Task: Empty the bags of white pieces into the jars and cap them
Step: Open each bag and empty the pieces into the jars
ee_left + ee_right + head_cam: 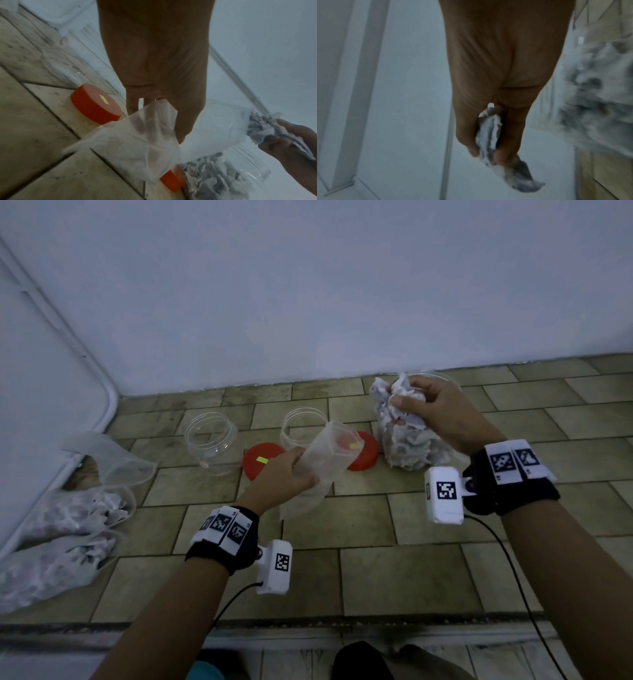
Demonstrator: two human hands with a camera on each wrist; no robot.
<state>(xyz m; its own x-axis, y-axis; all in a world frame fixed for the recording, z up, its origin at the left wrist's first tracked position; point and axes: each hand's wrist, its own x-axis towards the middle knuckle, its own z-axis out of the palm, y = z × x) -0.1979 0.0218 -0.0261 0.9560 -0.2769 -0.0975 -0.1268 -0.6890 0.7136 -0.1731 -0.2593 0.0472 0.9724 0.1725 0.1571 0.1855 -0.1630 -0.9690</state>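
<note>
Head view: left hand (279, 479) grips the emptied bag (325, 453), its long axis slanting up toward the centre jar (303, 428). Right hand (442, 412) clutches white pieces (399, 393) above the filled jar (407, 440), nearer the right hand.
Left wrist view: fingers pinch the bag beside a red lid (95, 104).
Right wrist view: fingers (503, 155) clenched on a crumpled piece (489, 131); jar to the right, blurred.

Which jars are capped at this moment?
None. Both empty jars stand open, and the two red lids lie flat on the floor. The filled jar shows no lid either.
</note>
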